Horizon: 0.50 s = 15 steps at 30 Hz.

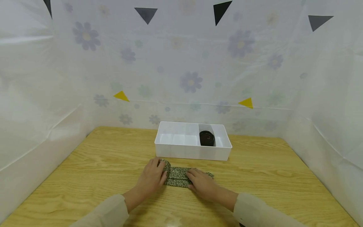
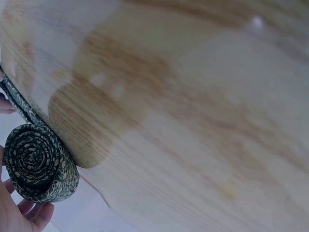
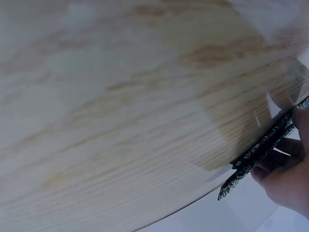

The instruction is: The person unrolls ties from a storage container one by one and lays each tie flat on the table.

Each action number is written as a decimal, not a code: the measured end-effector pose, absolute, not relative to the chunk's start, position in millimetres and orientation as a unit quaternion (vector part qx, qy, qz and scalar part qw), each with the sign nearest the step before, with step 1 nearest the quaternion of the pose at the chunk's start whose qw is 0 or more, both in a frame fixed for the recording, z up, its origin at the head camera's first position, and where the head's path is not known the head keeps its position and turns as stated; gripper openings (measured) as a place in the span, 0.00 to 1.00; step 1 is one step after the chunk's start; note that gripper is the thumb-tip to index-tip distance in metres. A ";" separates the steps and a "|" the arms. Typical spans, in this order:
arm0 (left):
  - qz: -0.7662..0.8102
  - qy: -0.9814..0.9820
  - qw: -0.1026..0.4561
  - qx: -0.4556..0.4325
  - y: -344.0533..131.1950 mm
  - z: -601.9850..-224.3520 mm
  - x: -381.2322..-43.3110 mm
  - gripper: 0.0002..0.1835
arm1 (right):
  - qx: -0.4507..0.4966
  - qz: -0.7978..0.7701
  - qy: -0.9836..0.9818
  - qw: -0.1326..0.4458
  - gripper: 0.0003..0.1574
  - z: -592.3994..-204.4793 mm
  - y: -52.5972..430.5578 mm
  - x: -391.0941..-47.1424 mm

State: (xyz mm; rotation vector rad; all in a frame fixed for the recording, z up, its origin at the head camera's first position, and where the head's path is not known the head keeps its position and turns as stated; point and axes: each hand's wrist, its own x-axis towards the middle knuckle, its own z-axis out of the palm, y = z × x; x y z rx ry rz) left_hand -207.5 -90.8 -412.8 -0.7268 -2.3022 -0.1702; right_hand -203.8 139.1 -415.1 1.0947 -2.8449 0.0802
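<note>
A green necktie (image 1: 178, 176) with a pale pattern lies on the table, partly rolled. At its left end is the tight roll (image 2: 34, 162), its spiral face showing in the left wrist view. My left hand (image 1: 151, 175) holds this roll, fingers on the far side and thumb on the near side. The flat part runs right in two strips side by side. My right hand (image 1: 202, 184) grips the flat part across its width, thumb at the near edge and fingers over the far strip. The tail end (image 3: 231, 186) sticks out past the right hand.
Just behind the hands stands a white divided box (image 1: 193, 152). A dark, glossy coiled thing (image 1: 206, 138) sits in its right part. The wooden table (image 1: 85, 176) is bounded by white flowered sheeting (image 1: 170, 63) at the back and plain white sheeting at the sides.
</note>
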 end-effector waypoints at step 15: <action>-0.061 -0.880 0.363 -0.301 -95.4 -412.9 -209.1 0.10 | 0.382 0.027 -0.923 0.024 0.27 -414.0 140.5 -208.0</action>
